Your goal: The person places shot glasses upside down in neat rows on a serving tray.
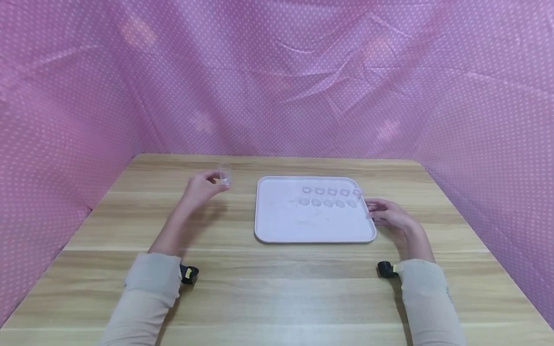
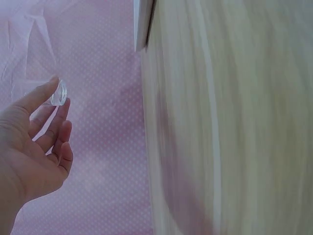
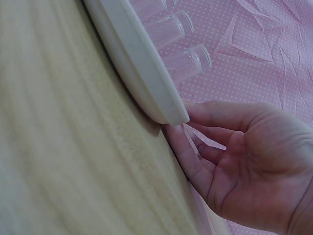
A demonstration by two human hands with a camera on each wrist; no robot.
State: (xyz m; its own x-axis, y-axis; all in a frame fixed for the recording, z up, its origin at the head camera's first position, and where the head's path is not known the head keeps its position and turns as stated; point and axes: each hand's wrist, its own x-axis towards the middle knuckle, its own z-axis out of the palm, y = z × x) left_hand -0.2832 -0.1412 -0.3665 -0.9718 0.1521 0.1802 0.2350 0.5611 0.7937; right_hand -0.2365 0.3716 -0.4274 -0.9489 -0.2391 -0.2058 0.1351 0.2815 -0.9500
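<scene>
My left hand (image 1: 202,187) pinches a small clear drinking glass (image 1: 225,174) between thumb and fingers, above the table left of the tray. In the left wrist view, the glass (image 2: 59,93) has its thick base toward the tabletop, so it is upright. At the right end of the white tray (image 1: 277,221), my right hand (image 1: 388,214) grips the rim, with the thumb low at the edge and fingers beside it. Several matching clear glasses (image 1: 329,197) stand in a row on the tray's right half. Their thick bases face up in the right wrist view, where the nearest glass (image 3: 188,63) is by the rim.
A light wooden table (image 1: 277,288) lies under everything. Pink dotted cloth (image 1: 277,86) hangs behind it and along both sides. Black wrist devices sit at the left cuff (image 1: 153,271) and the right cuff (image 1: 420,274).
</scene>
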